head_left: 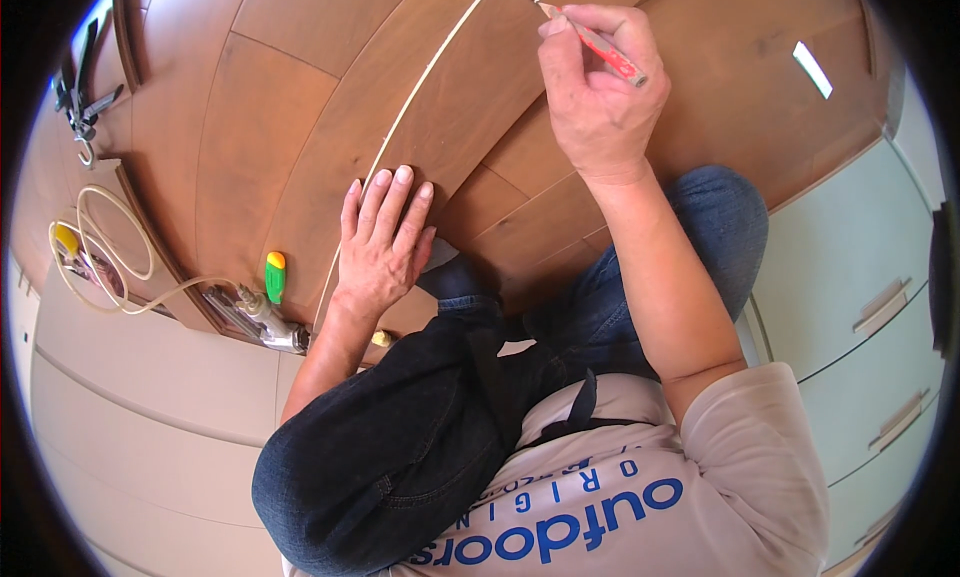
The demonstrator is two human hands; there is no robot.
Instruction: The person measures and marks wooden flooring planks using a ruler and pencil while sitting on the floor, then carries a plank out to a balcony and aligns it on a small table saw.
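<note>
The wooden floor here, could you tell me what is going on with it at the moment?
A person kneels on the wooden floor. The left hand lies flat on a plank beside a thin pale strip running along a seam. The right hand holds a red pencil, its tip at the strip further along. A nail gun with its coiled hose and a green-and-yellow tool lie nearby.

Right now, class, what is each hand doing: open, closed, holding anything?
Left hand: open, flat on the floor plank, holding nothing.
Right hand: closed on a red pencil, tip at the plank.
</note>
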